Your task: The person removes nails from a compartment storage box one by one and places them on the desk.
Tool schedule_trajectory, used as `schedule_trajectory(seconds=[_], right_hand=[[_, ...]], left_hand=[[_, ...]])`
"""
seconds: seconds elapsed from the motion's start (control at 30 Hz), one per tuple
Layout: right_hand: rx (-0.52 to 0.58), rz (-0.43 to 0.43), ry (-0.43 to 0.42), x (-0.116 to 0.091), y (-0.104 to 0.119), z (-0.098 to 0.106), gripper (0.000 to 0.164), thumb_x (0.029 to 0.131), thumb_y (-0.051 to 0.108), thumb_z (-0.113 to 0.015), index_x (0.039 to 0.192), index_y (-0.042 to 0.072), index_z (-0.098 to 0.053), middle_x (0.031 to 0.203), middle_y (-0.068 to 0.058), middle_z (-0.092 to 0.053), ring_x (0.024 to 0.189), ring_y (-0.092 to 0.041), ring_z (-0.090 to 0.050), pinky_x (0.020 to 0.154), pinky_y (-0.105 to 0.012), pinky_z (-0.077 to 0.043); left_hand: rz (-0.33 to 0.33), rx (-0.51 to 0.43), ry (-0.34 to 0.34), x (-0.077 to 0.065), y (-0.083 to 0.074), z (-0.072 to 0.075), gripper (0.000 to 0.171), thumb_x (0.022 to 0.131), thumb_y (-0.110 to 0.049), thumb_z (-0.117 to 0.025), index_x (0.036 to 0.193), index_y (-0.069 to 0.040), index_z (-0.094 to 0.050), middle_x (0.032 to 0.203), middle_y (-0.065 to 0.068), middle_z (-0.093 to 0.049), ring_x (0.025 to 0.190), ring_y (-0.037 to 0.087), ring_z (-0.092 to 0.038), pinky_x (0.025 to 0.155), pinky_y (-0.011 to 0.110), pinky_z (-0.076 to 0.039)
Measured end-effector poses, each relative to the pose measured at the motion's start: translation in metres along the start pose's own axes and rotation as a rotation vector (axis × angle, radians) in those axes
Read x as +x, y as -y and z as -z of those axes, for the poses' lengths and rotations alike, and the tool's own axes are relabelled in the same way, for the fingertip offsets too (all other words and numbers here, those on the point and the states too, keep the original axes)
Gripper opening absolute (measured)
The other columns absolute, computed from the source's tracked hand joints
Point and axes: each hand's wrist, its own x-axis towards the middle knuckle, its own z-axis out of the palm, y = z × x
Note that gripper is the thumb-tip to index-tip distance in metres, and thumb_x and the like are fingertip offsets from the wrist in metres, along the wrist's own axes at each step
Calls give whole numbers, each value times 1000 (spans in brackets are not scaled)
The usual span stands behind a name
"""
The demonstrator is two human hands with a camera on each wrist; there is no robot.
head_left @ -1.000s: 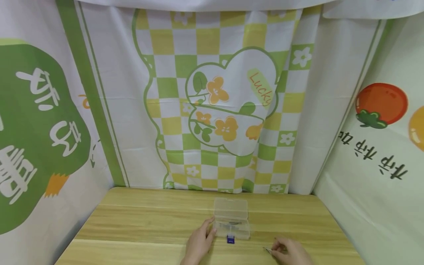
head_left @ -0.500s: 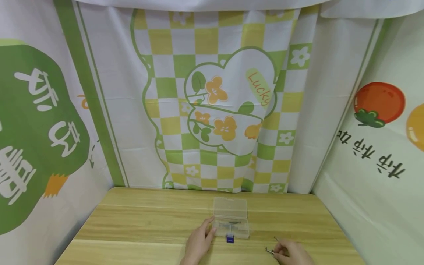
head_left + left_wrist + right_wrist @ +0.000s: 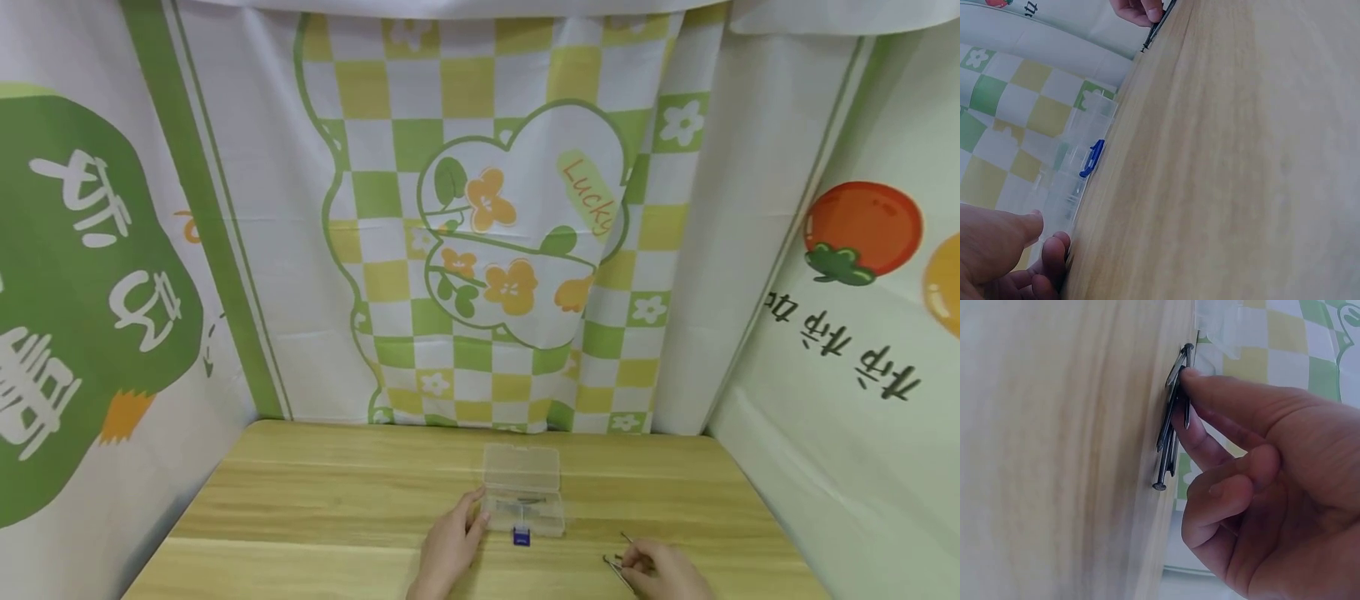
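Observation:
A small clear plastic box (image 3: 555, 523) stands on the table with its lid (image 3: 522, 468) laid back and a blue latch (image 3: 521, 537) at the front. Several thin dark pieces (image 3: 532, 501) lie inside. My left hand (image 3: 450, 546) rests against the box's left side, thumb near the front and fingers farther back. Right of the box, low over the tabletop, my right hand (image 3: 663, 571) pinches several dark nails (image 3: 1169, 428) between thumb and fingers. They point in differing directions, heads and tips mixed. Whether some of them lie loose on the table I cannot tell.
The wooden table (image 3: 337, 500) reaches back to a checked, flower-printed curtain (image 3: 510, 392). Printed cloth walls (image 3: 817, 467) close in the left and right sides.
The nails at my right hand have spread apart, and one now sticks out beyond the fingertips. My left hand and the box have stayed in place.

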Motion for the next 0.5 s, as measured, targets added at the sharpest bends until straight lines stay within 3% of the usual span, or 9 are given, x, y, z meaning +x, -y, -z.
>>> schedule_trajectory(seconds=[0.5], right_hand=[[-29,-78,-29,-3,6,-1,11,94,18,-80,92,14,-69,81,8,-62,71,-6,-55,64,-29,-47]], left_hand=[[-10,-10,3,-1,-1,1,42,105,-26,-68,145,-16,-63,62,-14,-44,47,0,-34,45,21,-30]])
